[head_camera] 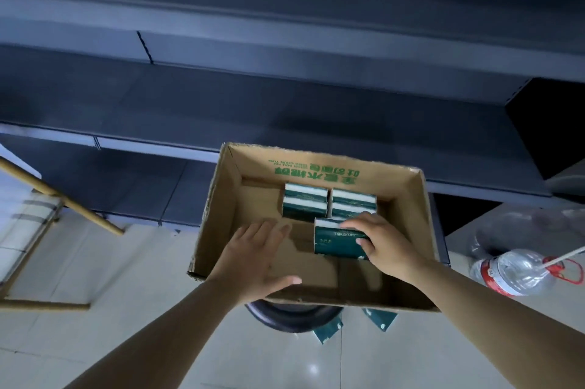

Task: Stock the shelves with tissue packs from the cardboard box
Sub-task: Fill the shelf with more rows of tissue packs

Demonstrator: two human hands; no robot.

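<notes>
An open cardboard box [218,198] with green print on its far wall stands in front of dark shelves [253,110]. Inside it, green and white tissue packs [304,203] stand in two short stacks against the far wall. My right hand [386,246] grips one green tissue pack [335,240] near the box's right side, fingers over its top and thumb on its front. My left hand [256,259] hovers flat with spread fingers over the box's bare left floor and holds nothing.
The box sits on a round dark stool [291,317]. Green packaging [329,330] lies on the tiled floor below it. A big clear water bottle [512,271] lies to the right, a wooden-framed stand [63,202] to the left. The shelves carry no goods.
</notes>
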